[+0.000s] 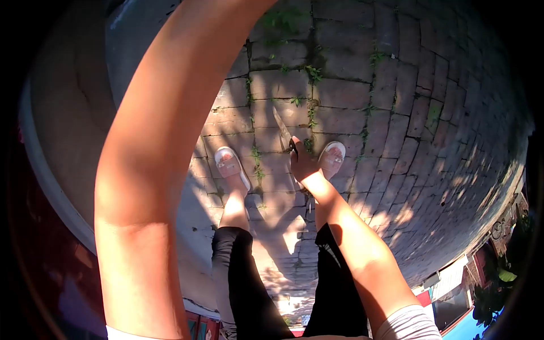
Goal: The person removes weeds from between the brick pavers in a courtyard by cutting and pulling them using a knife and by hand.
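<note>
My right hand (304, 165) is closed round the black handle (293, 145) of a hand tool. Its long, tapering blade (281, 122) points forward over the paving; I cannot tell whether it is a knife or a saw. The hand is low, close to my right foot (332, 156), with the arm in sunlight. My left arm (148, 164) is raised close to the camera and runs out past the top edge, so the left hand is out of view.
Stone paving (340, 93) spreads ahead, with small weeds (313, 73) in its joints. My left foot (228, 162) wears a light slide sandal. A pale concrete strip (68, 113) borders the left side. At the lower right are leaves (506, 276) and a bicycle (498, 229).
</note>
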{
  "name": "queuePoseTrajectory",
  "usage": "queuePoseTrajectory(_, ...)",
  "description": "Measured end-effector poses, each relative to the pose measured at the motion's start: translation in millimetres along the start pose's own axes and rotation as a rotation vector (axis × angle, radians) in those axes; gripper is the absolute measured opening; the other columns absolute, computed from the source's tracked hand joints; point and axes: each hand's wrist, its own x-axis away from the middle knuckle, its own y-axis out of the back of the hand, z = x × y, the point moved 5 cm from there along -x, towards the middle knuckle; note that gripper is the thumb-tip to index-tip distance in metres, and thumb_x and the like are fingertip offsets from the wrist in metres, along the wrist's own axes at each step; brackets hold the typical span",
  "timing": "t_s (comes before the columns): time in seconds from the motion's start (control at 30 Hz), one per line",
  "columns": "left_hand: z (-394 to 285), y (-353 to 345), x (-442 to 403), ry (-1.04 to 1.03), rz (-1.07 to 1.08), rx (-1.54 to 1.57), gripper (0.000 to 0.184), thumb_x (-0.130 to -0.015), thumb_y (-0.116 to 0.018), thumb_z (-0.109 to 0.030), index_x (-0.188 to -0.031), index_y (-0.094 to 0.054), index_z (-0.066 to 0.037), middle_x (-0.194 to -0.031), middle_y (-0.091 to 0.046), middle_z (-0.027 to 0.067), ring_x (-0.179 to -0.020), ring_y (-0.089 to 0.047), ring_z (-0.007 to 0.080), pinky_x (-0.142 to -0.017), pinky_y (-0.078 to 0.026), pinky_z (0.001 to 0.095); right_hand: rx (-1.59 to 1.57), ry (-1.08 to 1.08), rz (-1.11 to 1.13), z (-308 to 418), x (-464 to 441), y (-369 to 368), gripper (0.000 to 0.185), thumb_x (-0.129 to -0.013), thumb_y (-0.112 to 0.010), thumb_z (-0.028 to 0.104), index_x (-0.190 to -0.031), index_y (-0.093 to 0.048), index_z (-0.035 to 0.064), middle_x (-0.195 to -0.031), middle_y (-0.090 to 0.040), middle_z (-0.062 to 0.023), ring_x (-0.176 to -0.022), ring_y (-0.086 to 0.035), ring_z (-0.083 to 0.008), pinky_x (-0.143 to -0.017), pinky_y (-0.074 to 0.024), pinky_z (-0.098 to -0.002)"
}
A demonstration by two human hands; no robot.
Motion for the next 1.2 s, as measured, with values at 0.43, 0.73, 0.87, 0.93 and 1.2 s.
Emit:
queuePoseTrajectory(0.43,144,57,465,1.337,-0.427,0.396,0.018,-0.090,-0.050,-0.012,-0.103,-0.054,0.000,-0.087,-0.060,0.0055,-0.078,-0.055,0.0116,-0.075,-0.042,0.0237,0.369,-0.024,0.008,83,-120,-55,0.044,-0.092,-0.036,0.026,-0.136,-0.033,0.0217,-0.090,-0.063,-0.0193,-0.084,-0.060,-0.0366,-0.072,-0.0468,-0.0457)
queuePoseTrajectory(0.73,164,76,469,1.257,-0.381,0.529,0.016,-0.089,-0.047,-0.007,-0.102,-0.055,-0.003,-0.088,-0.061,0.0059,-0.078,-0.056,0.0111,-0.073,-0.042,0.0235,0.475,0.098,-0.134,96,-112,-65,0.040,-0.091,-0.041,0.023,-0.131,-0.041,0.0172,-0.080,-0.062,-0.0196,-0.074,-0.060,-0.0372,-0.067,-0.0458,-0.0468)
queuePoseTrajectory(0.87,161,79,456,1.236,-0.361,0.601,0.016,-0.089,-0.047,-0.007,-0.103,-0.055,-0.004,-0.089,-0.061,0.0047,-0.081,-0.056,0.0114,-0.076,-0.041,0.0246,0.542,0.059,-0.104,109,-127,-69,0.040,-0.090,-0.040,0.018,-0.131,-0.041,0.0122,-0.079,-0.062,-0.0204,-0.073,-0.060,-0.0372,-0.065,-0.0463,-0.0468)
queuePoseTrajectory(0.93,162,83,454,1.226,-0.392,0.641,0.016,-0.089,-0.047,-0.007,-0.102,-0.055,-0.004,-0.089,-0.061,0.0045,-0.082,-0.055,0.0114,-0.076,-0.041,0.0246,0.571,0.079,-0.113,114,-128,-73,0.040,-0.090,-0.040,0.016,-0.129,-0.041,0.0084,-0.078,-0.062,-0.0217,-0.073,-0.060,-0.0369,-0.064,-0.0470,-0.0455)
queuePoseTrajectory(1.2,165,96,447,1.290,-0.412,0.582,0.016,-0.086,-0.050,-0.010,-0.101,-0.056,-0.004,-0.089,-0.062,0.0045,-0.080,-0.055,0.0106,-0.076,-0.040,0.0229,0.597,0.314,-0.094,89,-145,-94,0.039,-0.087,-0.044,0.013,-0.124,-0.043,0.0019,-0.076,-0.060,-0.0255,-0.070,-0.060,-0.0383,-0.061,-0.0475,-0.0448)
